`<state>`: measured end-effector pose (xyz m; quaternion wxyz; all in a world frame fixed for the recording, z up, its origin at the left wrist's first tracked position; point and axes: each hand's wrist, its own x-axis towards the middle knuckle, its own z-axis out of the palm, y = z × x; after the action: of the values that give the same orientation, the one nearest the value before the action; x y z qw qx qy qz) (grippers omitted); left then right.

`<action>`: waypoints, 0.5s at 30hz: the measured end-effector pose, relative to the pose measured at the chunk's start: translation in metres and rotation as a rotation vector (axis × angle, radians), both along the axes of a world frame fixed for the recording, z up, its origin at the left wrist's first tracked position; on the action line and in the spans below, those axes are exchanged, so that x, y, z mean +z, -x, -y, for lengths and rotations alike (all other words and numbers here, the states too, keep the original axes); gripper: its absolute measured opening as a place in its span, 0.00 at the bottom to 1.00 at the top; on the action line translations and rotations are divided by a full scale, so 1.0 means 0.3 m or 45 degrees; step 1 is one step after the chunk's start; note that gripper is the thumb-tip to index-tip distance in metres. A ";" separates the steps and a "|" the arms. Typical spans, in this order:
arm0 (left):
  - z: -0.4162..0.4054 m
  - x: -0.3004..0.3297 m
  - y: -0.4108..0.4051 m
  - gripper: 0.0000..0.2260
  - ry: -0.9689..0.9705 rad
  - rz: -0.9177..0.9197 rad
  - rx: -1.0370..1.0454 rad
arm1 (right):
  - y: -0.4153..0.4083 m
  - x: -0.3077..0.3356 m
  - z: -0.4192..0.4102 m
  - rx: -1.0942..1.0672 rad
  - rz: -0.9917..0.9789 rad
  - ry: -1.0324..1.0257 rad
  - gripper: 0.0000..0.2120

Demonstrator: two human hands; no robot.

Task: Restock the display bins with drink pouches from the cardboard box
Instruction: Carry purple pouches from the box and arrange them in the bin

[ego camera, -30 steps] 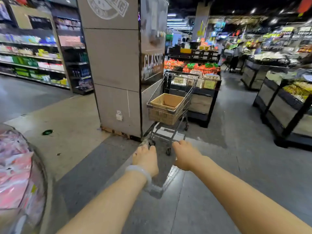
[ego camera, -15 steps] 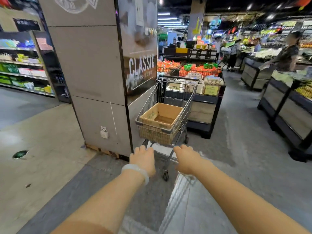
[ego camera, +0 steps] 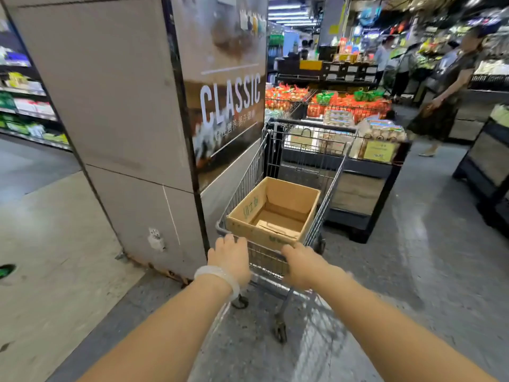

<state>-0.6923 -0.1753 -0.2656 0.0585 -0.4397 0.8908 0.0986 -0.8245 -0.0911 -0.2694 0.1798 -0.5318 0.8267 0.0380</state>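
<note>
Both hands were on the near end of a wire cart (ego camera: 289,172). The left hand (ego camera: 230,259), with a pale bangle (ego camera: 217,275) on its wrist, had its fingers curled over the cart's handle (ego camera: 220,230) near the left corner. The right hand (ego camera: 303,264) lay on the same end further right, fingers bent forward over the bar; the handle itself was hidden beneath both hands, so how tightly they gripped it could not be told. Inside the cart's basket sat the cardboard box (ego camera: 275,213), open at the top, its near wall just beyond the fingertips. Its brown bottom flaps showed bare, and no drink pouches could be seen in it. Green print marked its left inner wall and its near outer face. The cart stood on a grey floor (ego camera: 413,271), just beside a broad pillar (ego camera: 110,119) on the left, whose side facing the cart carried a poster (ego camera: 228,106) reading "CLASSIC". Ahead of the cart stood a dark display stand (ego camera: 363,194) with egg cartons (ego camera: 382,130) and a yellow price sign (ego camera: 378,151). Behind it were wire bins of orange net bags (ego camera: 344,103). A blurred shopper (ego camera: 446,92) stood to the right of the stand, with more people further back. Shelves (ego camera: 24,106) of packaged goods ran along the far left.
</note>
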 end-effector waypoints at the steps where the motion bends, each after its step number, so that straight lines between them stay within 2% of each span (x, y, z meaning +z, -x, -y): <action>1: 0.081 -0.007 0.048 0.25 -0.003 0.001 -0.012 | 0.046 -0.007 0.071 -0.022 0.008 0.001 0.23; 3: 0.237 -0.020 0.141 0.26 -0.014 0.019 -0.034 | 0.144 -0.019 0.213 -0.073 0.017 0.000 0.24; 7: 0.533 -0.058 0.320 0.22 0.007 0.027 -0.056 | 0.336 -0.039 0.466 -0.148 0.021 0.047 0.25; 15: 0.889 -0.253 0.645 0.21 -0.094 0.151 -0.155 | 0.659 -0.240 0.786 -0.253 0.103 -0.076 0.24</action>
<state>-0.8857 -0.4421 -0.3416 0.1331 -0.3873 0.9066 0.1014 -1.0221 -0.3269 -0.3415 0.2316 -0.4427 0.8659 0.0231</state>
